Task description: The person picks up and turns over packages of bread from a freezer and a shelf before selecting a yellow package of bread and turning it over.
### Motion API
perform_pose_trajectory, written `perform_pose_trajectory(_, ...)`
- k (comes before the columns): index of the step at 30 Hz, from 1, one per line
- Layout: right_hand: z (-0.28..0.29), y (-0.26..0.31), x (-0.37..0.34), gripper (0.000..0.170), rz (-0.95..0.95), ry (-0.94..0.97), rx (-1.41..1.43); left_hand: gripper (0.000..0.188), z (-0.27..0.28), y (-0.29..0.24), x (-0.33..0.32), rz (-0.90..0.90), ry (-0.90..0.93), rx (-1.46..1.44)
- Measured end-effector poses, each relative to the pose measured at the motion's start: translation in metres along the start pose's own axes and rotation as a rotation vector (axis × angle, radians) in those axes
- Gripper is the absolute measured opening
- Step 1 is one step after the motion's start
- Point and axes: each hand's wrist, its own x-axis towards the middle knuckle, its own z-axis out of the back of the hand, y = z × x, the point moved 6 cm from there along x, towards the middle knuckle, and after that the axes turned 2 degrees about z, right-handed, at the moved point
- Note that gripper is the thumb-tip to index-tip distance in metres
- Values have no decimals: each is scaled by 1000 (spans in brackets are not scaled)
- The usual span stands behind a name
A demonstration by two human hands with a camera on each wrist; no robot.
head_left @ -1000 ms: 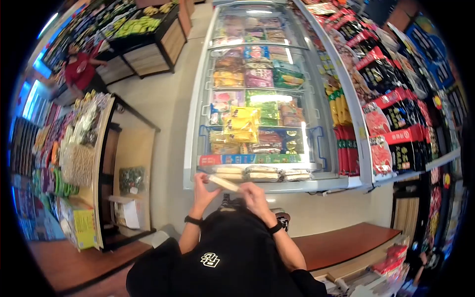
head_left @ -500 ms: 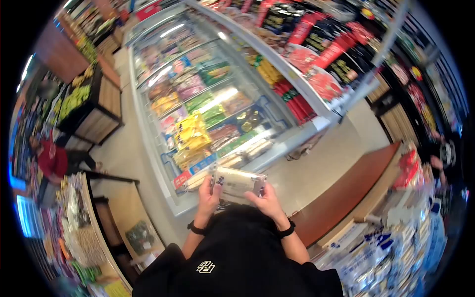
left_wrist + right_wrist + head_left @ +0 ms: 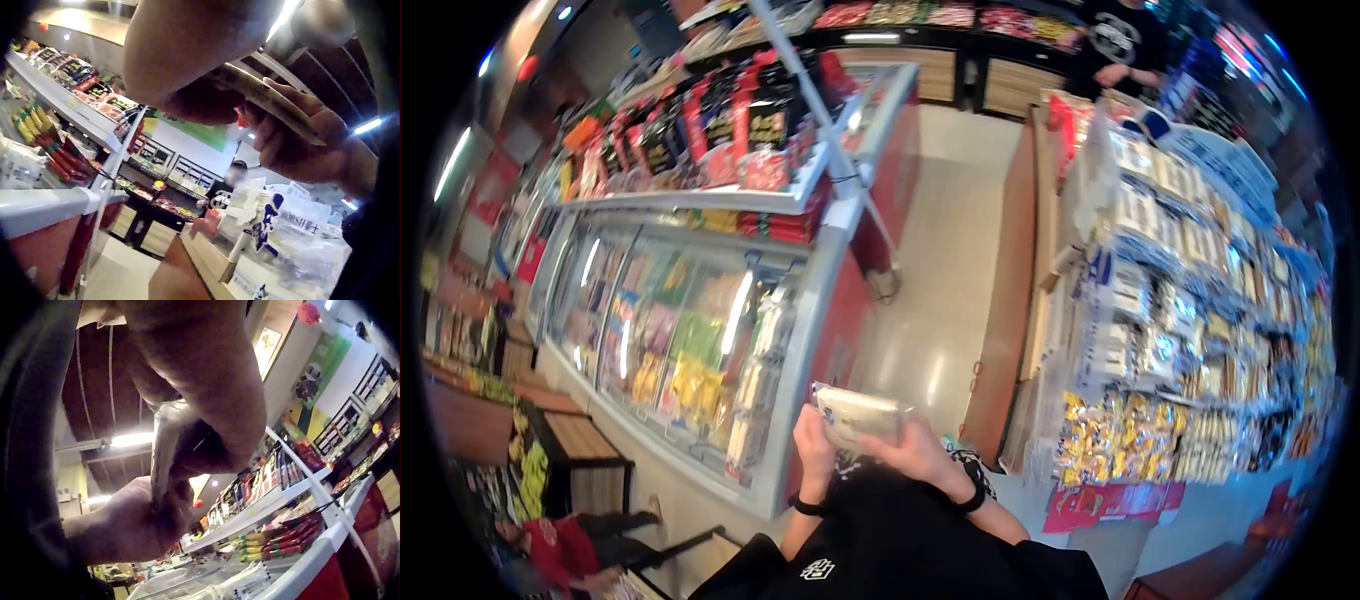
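A flat, pale packet point(image 3: 858, 412) in glossy clear wrap is held between both hands in front of the person's body. My left hand point(image 3: 813, 440) grips its left end. My right hand point(image 3: 920, 455) holds the right end, with the thumb lying across the face. From the left wrist view the packet point(image 3: 269, 100) shows nearly edge-on, as a thin slab between the two hands. The right wrist view catches its shiny edge point(image 3: 164, 447) too, while the fingers hide much of the rest.
A glass-topped chest freezer point(image 3: 805, 330) with bagged foods stands at left, a shelf of red-and-black packs point(image 3: 740, 130) above it. Floor aisle point(image 3: 945, 230) runs ahead. On the right is a display of wrapped packets point(image 3: 1170, 300). One person point(image 3: 1115, 45) stands at the back, another point(image 3: 565, 550) lower left.
The view has swung right, from the freezer toward the aisle and packet display. Both hands keep hold of the packet, which has moved off the freezer's front edge and turned its face up.
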Motion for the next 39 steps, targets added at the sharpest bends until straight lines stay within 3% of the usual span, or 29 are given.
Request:
perform_pose_trajectory(4,29,1,-45,37,50,-161,12,29,-36,-6,-20,-41,148,17)
perform_pose_trajectory(7,43,2,-77,38,44,-334,196,28,-65,-18,-36,-35,276,8)
perform_pose_trajectory(9,56,11,-99,39,39,-389,-55,28,-76,-7,-41,0,358,-7)
perform_pose_trajectory(13,63,-1,-137,36,-1,-594,-33,27,-101,-14,-40,21,550,-6)
perform_pose_trajectory(16,66,-5,-165,31,97,-854,-19,25,-119,-18,-34,44,652,6)
perform_pose_trajectory(17,68,-12,-174,31,29,-861,-114,24,-129,-19,-32,84,671,-22)
perform_pose_trajectory(18,62,-9,-179,31,24,-890,-109,22,-139,-30,-39,119,755,13)
perform_pose_trajectory(20,63,-3,-192,35,95,-1085,244,17,-151,-29,-49,-18,988,150)
perform_pose_trajectory(22,62,8,-194,40,168,-1139,242,17,-163,-25,-65,54,1151,106)
perform_pose_trajectory(24,57,1,-213,46,52,-1226,48,20,-168,-25,-73,122,1262,103)
perform_pose_trajectory(26,61,2,-229,55,39,-1318,108,34,-170,-34,-96,381,1511,-41)
perform_pose_trajectory(27,63,2,-239,54,79,-1390,104,34,-172,-46,-103,387,1516,-45)
perform_pose_trajectory(28,66,3,-247,54,128,-1457,101,48,-176,-64,-109,345,1534,-100)
perform_pose_trajectory(29,69,10,-248,54,138,-1454,98,63,-180,-76,-113,294,1548,-153)
perform_pose_trajectory(30,75,21,-249,52,189,-1460,119,63,-185,-76,-118,276,1544,-158)
perform_pose_trajectory(32,94,25,-252,51,240,-1453,142,83,-189,-76,-130,191,1558,-287)
perform_pose_trajectory(36,140,37,-263,53,331,-1474,80,86,-211,-91,-149,190,1585,-234)
perform_pose_trajectory(39,173,44,-285,45,433,-1565,68,84,-221,-96,-165,244,1663,-229)
